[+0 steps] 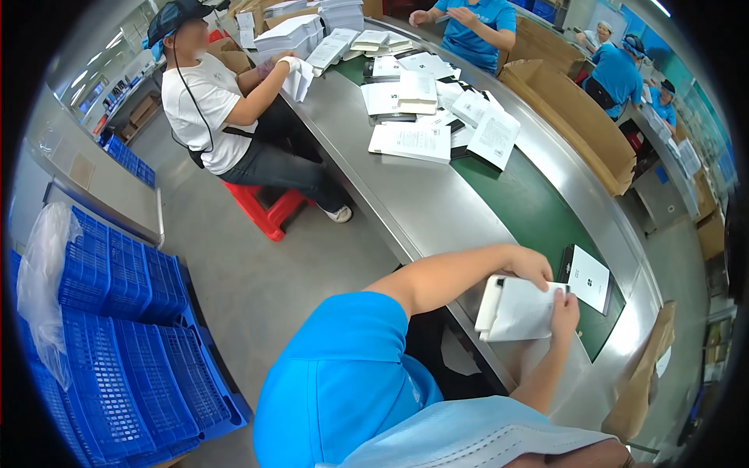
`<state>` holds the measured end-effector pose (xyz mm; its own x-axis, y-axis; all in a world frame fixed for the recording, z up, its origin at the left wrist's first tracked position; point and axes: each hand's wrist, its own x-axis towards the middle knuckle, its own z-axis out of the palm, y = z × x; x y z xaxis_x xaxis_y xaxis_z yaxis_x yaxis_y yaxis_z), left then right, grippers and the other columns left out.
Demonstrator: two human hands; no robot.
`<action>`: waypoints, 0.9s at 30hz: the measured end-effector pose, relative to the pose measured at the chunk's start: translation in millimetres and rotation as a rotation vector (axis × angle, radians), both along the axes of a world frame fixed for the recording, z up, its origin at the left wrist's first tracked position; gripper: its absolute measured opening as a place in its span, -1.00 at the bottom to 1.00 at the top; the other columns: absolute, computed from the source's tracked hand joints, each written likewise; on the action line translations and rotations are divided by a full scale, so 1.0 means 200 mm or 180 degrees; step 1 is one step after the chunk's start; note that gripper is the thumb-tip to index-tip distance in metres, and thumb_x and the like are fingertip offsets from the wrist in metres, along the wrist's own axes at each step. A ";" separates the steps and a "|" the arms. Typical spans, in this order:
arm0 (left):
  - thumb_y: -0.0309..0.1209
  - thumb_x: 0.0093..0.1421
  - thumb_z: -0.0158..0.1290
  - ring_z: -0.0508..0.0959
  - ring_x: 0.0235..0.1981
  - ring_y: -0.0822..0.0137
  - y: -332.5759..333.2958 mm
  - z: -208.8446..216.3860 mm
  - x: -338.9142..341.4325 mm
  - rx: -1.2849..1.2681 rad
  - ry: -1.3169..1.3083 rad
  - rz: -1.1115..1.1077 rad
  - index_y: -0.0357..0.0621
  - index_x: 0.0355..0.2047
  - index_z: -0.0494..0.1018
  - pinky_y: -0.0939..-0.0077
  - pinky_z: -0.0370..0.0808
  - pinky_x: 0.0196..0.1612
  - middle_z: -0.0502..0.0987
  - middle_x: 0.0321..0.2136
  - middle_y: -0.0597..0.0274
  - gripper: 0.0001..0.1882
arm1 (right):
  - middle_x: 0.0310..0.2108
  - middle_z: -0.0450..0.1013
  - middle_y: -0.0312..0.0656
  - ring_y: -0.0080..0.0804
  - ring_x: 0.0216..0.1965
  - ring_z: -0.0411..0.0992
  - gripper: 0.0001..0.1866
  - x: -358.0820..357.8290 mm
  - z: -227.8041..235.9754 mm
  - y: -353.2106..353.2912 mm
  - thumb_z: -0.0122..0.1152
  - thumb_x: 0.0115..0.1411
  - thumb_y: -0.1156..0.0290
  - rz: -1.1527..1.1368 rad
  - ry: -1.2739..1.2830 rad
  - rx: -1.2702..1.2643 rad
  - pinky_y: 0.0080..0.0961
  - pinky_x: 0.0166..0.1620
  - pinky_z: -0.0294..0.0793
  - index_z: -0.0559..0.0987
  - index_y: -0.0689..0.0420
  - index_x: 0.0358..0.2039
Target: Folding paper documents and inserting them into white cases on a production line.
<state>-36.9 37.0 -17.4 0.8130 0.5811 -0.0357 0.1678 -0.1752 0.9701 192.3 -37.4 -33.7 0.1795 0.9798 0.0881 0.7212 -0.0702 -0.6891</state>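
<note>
At the near right part of the scene, left hand (532,267) closed on the far edge of a flat white package (519,313), with fingers bent over its top. Right hand (565,310) closed on the right edge of the same package, with thumb along the upper face. Gripping it therefore with both hands, above the near end of a grey metal table (425,204). Cannot tell about contact between package and metal below. At the far right corner of the package, a small black part, just beside the fingers.

To the right of both hands, near but apart from them, a white box with black edge (590,279), lying flat on a green strip (530,212) along the table. Farther along the same strip, a loose pile of white boxes (409,140), some overlapping and some tilted. At the far left end, taller stacks of white packages (289,35).

On the far left side, a co-worker in white shirt (204,109), seated on a red stool (269,212), with a white item (298,79) in hands. At the far side, another co-worker in blue (484,35). Behind the table on the right, a brown carton (573,117). At the near left, blue crates (129,382) on the floor, with a clear plastic bag (47,273) over them.
</note>
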 end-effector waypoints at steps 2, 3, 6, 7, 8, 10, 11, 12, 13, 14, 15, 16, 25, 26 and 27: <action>-0.24 0.25 0.19 0.63 -0.17 0.22 -0.01 0.04 -0.04 0.0225 0.0354 -0.0300 -0.32 0.02 0.57 0.31 0.52 -0.04 0.67 -0.15 -0.01 -0.56 | -0.48 0.37 -0.29 -0.50 -0.40 0.27 -0.55 0.04 0.04 -0.02 0.16 0.39 0.03 -0.0106 0.0497 -0.0223 -0.43 -0.28 0.33 0.46 0.18 -0.45; -0.25 0.26 0.18 0.63 -0.18 0.21 -0.02 0.07 -0.04 0.0442 0.0497 -0.0461 -0.32 0.02 0.57 0.29 0.52 -0.05 0.67 -0.15 -0.03 -0.57 | -0.43 0.43 -0.28 -0.49 -0.36 0.32 -0.57 0.01 0.11 -0.05 0.16 0.39 0.04 -0.0068 0.0844 -0.0544 -0.44 -0.23 0.37 0.50 0.20 -0.39; -0.25 0.27 0.16 0.64 -0.18 0.14 -0.04 0.10 -0.05 0.0750 0.0603 -0.0614 -0.30 -0.01 0.58 0.24 0.52 -0.06 0.66 -0.16 -0.07 -0.60 | -0.28 0.56 -0.23 -0.46 -0.26 0.46 -0.62 0.09 0.07 -0.05 0.18 0.39 0.11 0.0090 0.1570 -0.1050 -0.46 -0.11 0.45 0.59 0.25 -0.23; -0.25 0.28 0.15 0.64 -0.18 0.07 -0.05 0.11 -0.04 0.0826 0.0579 -0.0583 -0.29 -0.03 0.58 0.20 0.53 -0.06 0.66 -0.16 -0.09 -0.62 | -0.30 0.55 -0.23 -0.48 -0.31 0.44 -0.63 0.11 0.05 -0.05 0.20 0.37 0.14 0.0200 0.1664 -0.0900 -0.44 -0.17 0.44 0.57 0.26 -0.27; -0.25 0.28 0.15 0.64 -0.18 0.07 -0.07 0.09 -0.02 0.0826 0.0571 -0.0555 -0.29 -0.03 0.58 0.20 0.53 -0.06 0.66 -0.16 -0.09 -0.62 | -0.33 0.53 -0.22 -0.50 -0.36 0.41 -0.64 0.11 0.06 -0.05 0.22 0.36 0.16 0.0342 0.1747 -0.0761 -0.43 -0.23 0.43 0.56 0.26 -0.30; -0.15 0.23 0.20 0.64 -0.14 -0.06 -0.10 0.05 0.01 0.1802 0.1066 -0.0282 -0.38 -0.12 0.57 0.14 0.54 -0.05 0.64 -0.17 -0.17 -0.54 | -0.27 0.56 -0.21 -0.47 -0.29 0.47 -0.72 0.07 0.13 -0.03 0.21 0.36 0.25 0.0553 0.2110 -0.0802 -0.44 -0.15 0.46 0.56 0.26 -0.21; -0.15 0.23 0.20 0.64 -0.14 -0.06 -0.15 0.08 0.05 0.1802 0.1060 -0.0314 -0.38 -0.12 0.57 0.14 0.54 -0.05 0.64 -0.17 -0.17 -0.54 | -0.21 0.59 -0.20 -0.45 -0.21 0.53 -0.77 0.08 0.14 -0.05 0.20 0.36 0.34 0.0636 0.2499 -0.0841 -0.45 -0.08 0.49 0.57 0.25 -0.11; -0.11 0.19 0.23 0.64 -0.13 -0.10 -0.24 0.21 0.09 0.1674 0.1332 -0.0144 -0.42 -0.16 0.56 0.12 0.54 -0.05 0.63 -0.17 -0.21 -0.49 | -0.21 0.59 -0.20 -0.45 -0.21 0.53 -0.77 0.11 0.11 -0.08 0.20 0.36 0.34 0.0559 0.2541 -0.0817 -0.45 -0.08 0.49 0.57 0.25 -0.11; -0.07 0.14 0.27 0.64 -0.11 -0.14 -0.31 0.31 0.11 0.1541 0.1602 0.0098 -0.46 -0.20 0.54 0.09 0.55 -0.05 0.63 -0.17 -0.25 -0.44 | -0.20 0.60 -0.18 -0.45 -0.21 0.54 -0.78 0.15 0.10 -0.09 0.22 0.35 0.37 0.0552 0.2788 -0.0551 -0.44 -0.08 0.51 0.56 0.25 -0.10; -0.07 0.14 0.27 0.64 -0.11 -0.14 -0.32 0.34 0.11 0.1553 0.1617 0.0125 -0.46 -0.20 0.54 0.09 0.55 -0.05 0.63 -0.17 -0.25 -0.44 | -0.19 0.60 -0.16 -0.45 -0.22 0.55 -0.78 0.14 0.12 -0.09 0.24 0.33 0.39 0.0591 0.3026 -0.0280 -0.43 -0.07 0.52 0.55 0.25 -0.09; -0.05 0.11 0.29 0.64 -0.12 -0.15 -0.33 0.36 0.12 0.1804 0.1611 -0.0011 -0.49 -0.20 0.54 0.09 0.56 -0.06 0.63 -0.19 -0.27 -0.40 | -0.17 0.60 -0.15 -0.43 -0.19 0.55 -0.74 0.12 0.14 -0.11 0.29 0.31 0.41 0.0566 0.3090 -0.0140 -0.43 -0.04 0.51 0.54 0.24 -0.05; -0.04 0.08 0.31 0.65 -0.12 -0.16 -0.32 0.38 0.13 0.2051 0.1604 -0.0157 -0.52 -0.21 0.54 0.09 0.57 -0.07 0.63 -0.21 -0.28 -0.37 | -0.17 0.60 -0.15 -0.43 -0.19 0.55 -0.74 0.11 0.14 -0.10 0.29 0.31 0.41 0.0584 0.3100 -0.0135 -0.43 -0.04 0.51 0.54 0.24 -0.05; -0.23 0.10 0.24 0.66 -0.20 0.01 -0.13 0.20 0.18 0.0624 -0.0001 0.1139 -0.25 -0.13 0.64 0.20 0.56 -0.07 0.67 -0.22 -0.13 -0.60 | -0.08 0.33 -0.12 -0.31 -0.04 0.32 -0.58 0.24 -0.03 0.00 0.25 0.33 0.26 -0.1040 0.0505 0.1627 -0.30 0.10 0.34 0.36 0.25 0.03; -0.24 0.12 0.22 0.66 -0.20 0.06 -0.16 0.15 0.18 0.0372 -0.0144 0.0904 -0.26 -0.13 0.64 0.21 0.55 -0.07 0.67 -0.22 -0.10 -0.61 | -0.11 0.31 -0.11 -0.28 -0.03 0.30 -0.59 0.25 -0.10 0.06 0.26 0.32 0.25 -0.0758 0.0892 0.1631 -0.28 0.12 0.32 0.33 0.23 -0.01; -0.20 0.17 0.21 0.64 -0.19 0.17 -0.18 0.12 0.15 0.0267 -0.0033 0.0785 -0.26 -0.11 0.63 0.25 0.53 -0.06 0.68 -0.22 -0.03 -0.60 | -0.14 0.29 -0.09 -0.28 -0.05 0.29 -0.61 0.23 -0.14 0.10 0.25 0.32 0.24 -0.0773 0.1086 0.1514 -0.32 0.10 0.32 0.31 0.21 -0.08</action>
